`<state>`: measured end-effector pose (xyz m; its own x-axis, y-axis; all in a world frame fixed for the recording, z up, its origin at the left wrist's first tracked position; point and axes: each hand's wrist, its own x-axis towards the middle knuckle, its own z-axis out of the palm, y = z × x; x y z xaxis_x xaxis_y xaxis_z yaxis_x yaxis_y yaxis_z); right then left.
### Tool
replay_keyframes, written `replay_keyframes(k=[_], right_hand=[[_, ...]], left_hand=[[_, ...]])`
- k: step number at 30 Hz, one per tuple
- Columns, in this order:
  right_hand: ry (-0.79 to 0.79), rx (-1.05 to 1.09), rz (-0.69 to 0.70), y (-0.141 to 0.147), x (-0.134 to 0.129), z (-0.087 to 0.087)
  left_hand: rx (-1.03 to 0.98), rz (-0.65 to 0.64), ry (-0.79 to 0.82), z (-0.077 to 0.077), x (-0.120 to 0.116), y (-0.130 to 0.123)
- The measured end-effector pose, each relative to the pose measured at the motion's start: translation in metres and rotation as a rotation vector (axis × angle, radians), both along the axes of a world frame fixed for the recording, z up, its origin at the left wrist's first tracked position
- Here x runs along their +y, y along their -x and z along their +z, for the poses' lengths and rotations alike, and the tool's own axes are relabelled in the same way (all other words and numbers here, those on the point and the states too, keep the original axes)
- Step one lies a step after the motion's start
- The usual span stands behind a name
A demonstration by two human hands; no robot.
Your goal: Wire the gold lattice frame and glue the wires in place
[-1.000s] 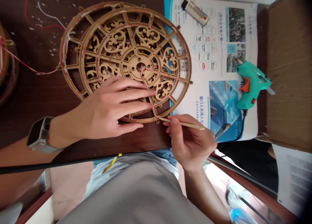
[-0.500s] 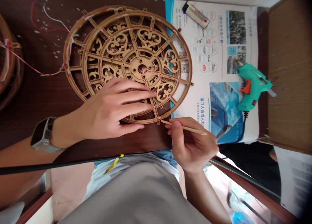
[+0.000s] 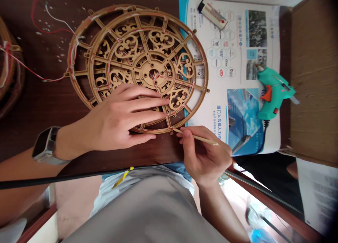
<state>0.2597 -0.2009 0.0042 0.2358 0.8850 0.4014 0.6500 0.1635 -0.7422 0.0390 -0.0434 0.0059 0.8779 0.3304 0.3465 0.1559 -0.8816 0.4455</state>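
Observation:
Two gold-coloured round frames with scroll ornaments overlap on the dark table; red and white wires run along the upper frame (image 3: pixel 152 56) and the lower frame (image 3: pixel 70 56). My left hand (image 3: pixel 126 116) lies flat across the near left part of the upper frame, fingers stretched out and covering some of it. Pinched in my right hand (image 3: pixel 204 153) is a thin wooden stick (image 3: pixel 203 139). Its tip is at the near rim of the upper frame, close to a small tab; whether it touches the wire there I cannot tell.
A green glue gun (image 3: pixel 276 93) with an orange trigger lies on a printed sheet (image 3: pixel 237 56) at the right. A lighter (image 3: pixel 212 14) rests at the sheet's top. Cardboard (image 3: pixel 314 77) stands at the far right. Another wired gold ring (image 3: pixel 7 67) is at the left edge.
My right hand has moved slightly left, bringing the stick's tip closer to the upper frame's rim. My left hand has stayed in place on the frame.

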Motion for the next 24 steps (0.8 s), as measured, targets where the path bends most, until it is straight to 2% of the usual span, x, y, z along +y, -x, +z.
replay_keyframes(k=[8, 17, 24], right_hand=[[-0.008, 0.032, -0.057, -0.0004, -0.0005, -0.0003], [-0.059, -0.004, 0.111, -0.0010, 0.0028, 0.0008], [-0.070, -0.043, 0.119, 0.0008, 0.0028, -0.0013]], left_hand=[[0.011, 0.010, 0.025, 0.0020, -0.0013, 0.0005], [0.032, -0.026, 0.026, 0.0014, 0.0009, 0.0028], [0.009, -0.024, 0.007, 0.0011, 0.0004, 0.0024]])
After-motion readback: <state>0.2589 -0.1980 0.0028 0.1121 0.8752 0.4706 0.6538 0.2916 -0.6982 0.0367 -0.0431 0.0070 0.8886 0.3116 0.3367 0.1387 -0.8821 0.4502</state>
